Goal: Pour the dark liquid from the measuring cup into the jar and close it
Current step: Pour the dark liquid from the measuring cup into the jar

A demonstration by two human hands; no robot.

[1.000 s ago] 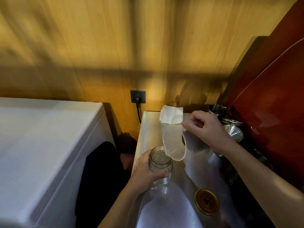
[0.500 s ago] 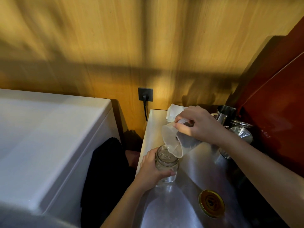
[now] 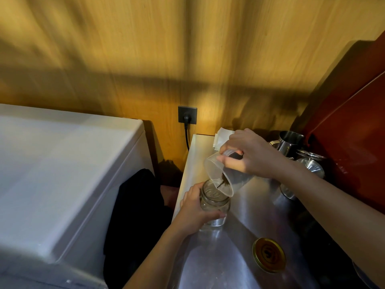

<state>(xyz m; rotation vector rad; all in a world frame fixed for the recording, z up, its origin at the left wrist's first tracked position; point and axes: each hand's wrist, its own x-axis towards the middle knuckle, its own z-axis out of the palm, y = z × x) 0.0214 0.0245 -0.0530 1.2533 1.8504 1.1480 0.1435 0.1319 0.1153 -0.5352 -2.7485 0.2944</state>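
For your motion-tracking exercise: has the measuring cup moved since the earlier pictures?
Yes. The measuring cup, held by the right hand, has come down and tipped further toward the jar; judged against the gold lid, its spout now hangs over the jar's mouth.

- The left hand point(image 3: 193, 209) reaches in from the lower edge, forearm angled up and to the right, fingers and thumb curled around something clear and upright.
- The right hand point(image 3: 250, 155) comes in from the right, arm extended, wrist turned over, fingers closed in a tipped-forward grasp just above the left hand.
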